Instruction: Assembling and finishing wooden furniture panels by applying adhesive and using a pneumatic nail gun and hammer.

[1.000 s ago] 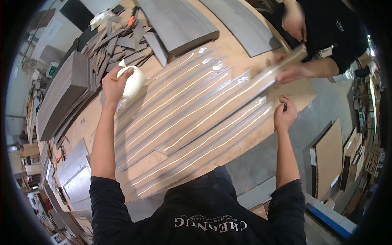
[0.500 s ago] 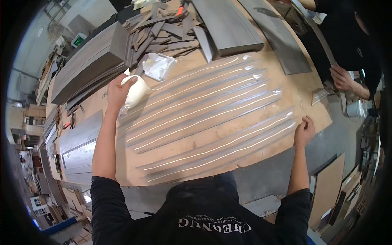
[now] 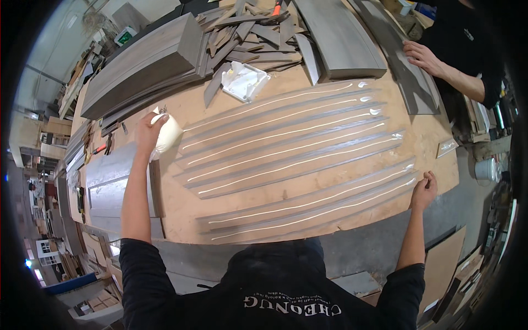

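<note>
- Left hand (image 3: 147,127): fingers clenched around a white glue bottle (image 3: 168,133), held at the left ends of the strips, over the tabletop (image 3: 181,203).
- Right hand (image 3: 424,191): fingers released, fingertips pressing on the right end of the nearest strip.
- Grey wood strips (image 3: 286,148): about 7 visible, long, thin and slightly curved, laid side by side across the tabletop; each carries 1 white glue line along its length.
- Handling, judged: strips look light and springy, likely to flex if lifted at 1 end; the wet glue tops are slippery, so take them by the bare edges or the ends.
- Glue bottle: soft, squeezable, gripped about its body.
- White tray (image 3: 243,80): 1, beyond the strips.
- Grey moulding offcuts (image 3: 258,33): 1 heap, uncounted.
- Another person's hand (image 3: 422,55): 1, resting on a grey board at far right.
</note>
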A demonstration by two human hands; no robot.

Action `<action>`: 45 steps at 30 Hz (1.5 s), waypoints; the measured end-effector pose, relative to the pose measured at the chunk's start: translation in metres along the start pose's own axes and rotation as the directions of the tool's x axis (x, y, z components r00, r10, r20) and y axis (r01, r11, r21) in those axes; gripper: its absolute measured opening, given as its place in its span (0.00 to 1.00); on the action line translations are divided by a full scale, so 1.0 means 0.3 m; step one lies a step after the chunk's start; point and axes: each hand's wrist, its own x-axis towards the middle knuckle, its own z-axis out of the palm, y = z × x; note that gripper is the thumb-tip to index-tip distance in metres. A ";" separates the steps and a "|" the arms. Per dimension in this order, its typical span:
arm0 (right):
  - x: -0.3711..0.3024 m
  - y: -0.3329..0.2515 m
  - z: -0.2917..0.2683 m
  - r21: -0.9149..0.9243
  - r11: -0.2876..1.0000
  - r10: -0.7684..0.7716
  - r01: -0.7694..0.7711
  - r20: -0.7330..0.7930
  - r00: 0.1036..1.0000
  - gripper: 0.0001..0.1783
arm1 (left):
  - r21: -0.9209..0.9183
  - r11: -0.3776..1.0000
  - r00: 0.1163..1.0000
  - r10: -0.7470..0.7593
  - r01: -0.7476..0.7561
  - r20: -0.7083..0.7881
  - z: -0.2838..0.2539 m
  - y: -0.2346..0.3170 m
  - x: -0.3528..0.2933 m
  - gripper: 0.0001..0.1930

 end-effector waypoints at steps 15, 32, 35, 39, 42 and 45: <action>0.014 -0.013 0.010 0.017 0.999 -0.028 0.028 0.007 1.000 0.13 | -0.998 -0.044 0.908 -0.419 -0.045 -0.022 -0.144 -0.354 -0.336 0.24; 0.023 0.091 -0.058 0.405 0.898 0.135 -0.172 0.121 0.984 0.21 | -0.758 -0.638 0.963 -0.264 -0.136 0.049 -0.058 -0.056 -1.156 0.38; -0.182 -0.233 -0.119 0.247 0.960 0.128 -0.131 0.028 0.991 0.22 | -0.767 -0.635 0.982 -0.183 -0.092 0.033 -0.086 -0.040 -1.119 0.38; -0.522 -0.396 -0.177 0.247 0.969 -0.048 0.030 0.065 0.997 0.16 | -0.721 -0.692 0.999 -0.046 -0.022 0.014 -0.031 -0.081 -1.057 0.36; -0.724 -0.580 -0.202 0.395 0.911 0.064 -0.117 0.144 0.987 0.10 | -0.633 -0.770 0.995 0.103 0.080 0.000 -0.017 -0.145 -0.962 0.36; -0.809 -0.815 -0.168 0.292 0.952 0.042 -0.096 0.186 0.982 0.09 | -0.465 -0.863 0.980 0.187 0.199 0.073 -0.049 -0.196 -0.863 0.37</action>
